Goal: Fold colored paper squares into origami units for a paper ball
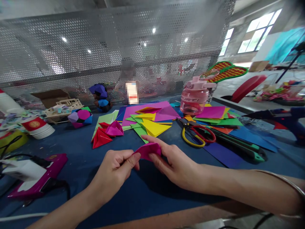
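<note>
A small piece of folded magenta paper point(148, 150) is held in the air above the blue table, near its front edge. My left hand point(119, 167) pinches its left end between thumb and fingers. My right hand point(175, 162) grips the right end, thumb in front and fingers behind, hiding part of it. Just beyond my hands lie folded yellow paper pieces point(156, 127) and green strips point(139, 128). To their left sit folded red pieces point(101, 136) and a folded magenta piece point(114, 128).
Scissors point(199, 136) and a green-black cutter point(250, 149) lie at the right, by a pink bottle point(194, 98) and coloured sheets point(211, 112). A glue gun point(281, 116) is at far right. Paper cups point(38, 127) and a magenta power strip point(53, 167) are at the left.
</note>
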Tool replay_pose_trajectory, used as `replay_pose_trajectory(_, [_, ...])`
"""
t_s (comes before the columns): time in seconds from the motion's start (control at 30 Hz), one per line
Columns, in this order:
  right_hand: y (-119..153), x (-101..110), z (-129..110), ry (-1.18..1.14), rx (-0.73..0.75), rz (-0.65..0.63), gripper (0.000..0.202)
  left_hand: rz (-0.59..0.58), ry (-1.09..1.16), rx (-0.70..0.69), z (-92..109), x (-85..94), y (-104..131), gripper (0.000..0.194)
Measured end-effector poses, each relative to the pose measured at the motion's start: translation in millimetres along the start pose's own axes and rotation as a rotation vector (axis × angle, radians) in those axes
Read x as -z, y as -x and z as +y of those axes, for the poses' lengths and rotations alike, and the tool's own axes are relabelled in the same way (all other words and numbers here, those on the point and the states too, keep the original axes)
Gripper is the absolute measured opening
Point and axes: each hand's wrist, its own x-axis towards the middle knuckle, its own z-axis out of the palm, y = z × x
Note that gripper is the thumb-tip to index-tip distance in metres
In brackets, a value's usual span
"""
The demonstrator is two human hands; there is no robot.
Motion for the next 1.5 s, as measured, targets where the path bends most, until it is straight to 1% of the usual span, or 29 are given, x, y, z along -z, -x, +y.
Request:
replay_pose_trajectory(0.07, [0.2, -0.1, -0.2, -0.002, 0.001, 0.001, 0.051, -0.013, 0.001, -0.015, -0.6, -0.3, -1.4, 0.046])
replay_pose_trajectory(0.2, [0.8, 0.3, 0.4, 0.011, 0.007, 0.0, 0.05, -0.017, -0.079, -0.101, -2.8, -1.7, -4.7, 0.04])
replay_pose_trajectory(0.37, [1.8, 0.4, 2.1, 0.009, 0.025, -0.021, 0.051, -0.039, -0.084, -0.061, -2.9, -3.3, -5.4, 0.031])
replay_pose_trajectory(0.47, [1.9, 0.6, 1.4, 0.022, 0.018, -0.051, 0.053, -0.029, -0.083, -0.081, -1.9, -2.5, -5.8, 0.031])
replay_pose_trajectory(0.57, [3.0, 1.1, -0.9, 0.061, 0.038, -0.116, 0.055, -0.042, -0.114, -0.133, -0.7, -1.9, -6.3, 0.033])
replay_pose_trajectory(0.67, [5.5, 1.6, -3.6, 0.08, 0.09, -0.229, 0.058, -0.11, -0.12, -0.178, -0.2, -2.8, -5.5, 0.031])
replay_pose_trajectory(0.73, [7.1, 1.8, -5.3, 0.09, 0.106, -0.275, 0.061, -0.139, -0.149, -0.196, -0.3, -3.6, -3.9, 0.027])
replay_pose_trajectory(0.83, [8.2, 2.1, -6.9, 0.134, 0.095, -0.263, 0.064, -0.142, -0.175, -0.203, -1.2, -4.5, -0.6, 0.024])
replay_pose_trajectory(0.93, [8.7, 2.1, -7.0, 0.167, 0.093, -0.235, 0.065, -0.116, -0.175, -0.185, -2.4, -5.0, 2.1, 0.026])
replay_pose_trajectory(1.03, [9.5, 1.1, -6.0, 0.188, 0.114, -0.206, 0.064, -0.091, -0.206, -0.18, -2.8, -6.2, 3.3, 0.026])
replay_pose_trajectory(1.13, [10.2, -1.2, -4.6, 0.181, 0.147, -0.213, 0.063, -0.07, -0.21, -0.186, -2.6, -8.1, 3.3, 0.025])
replay_pose_trajectory(1.3, [11.5, -7.0, -3.1, 0.222, 0.177, -0.172, 0.067, -0.042, -0.191, -0.135, -2.9, -11.3, 3.4, 0.027])
replay_pose_trajectory(1.43, [12.1, -8.7, -3.0, 0.236, 0.178, -0.157, 0.067, -0.062, -0.091, -0.119, -3.0, -11.4, 3.7, 0.027])
replay_pose_trajectory(1.5, [11.9, -8.5, -2.9, 0.214, 0.172, -0.154, 0.066, -0.087, -0.085, -0.108, -3.4, -10.5, 3.6, 0.027])
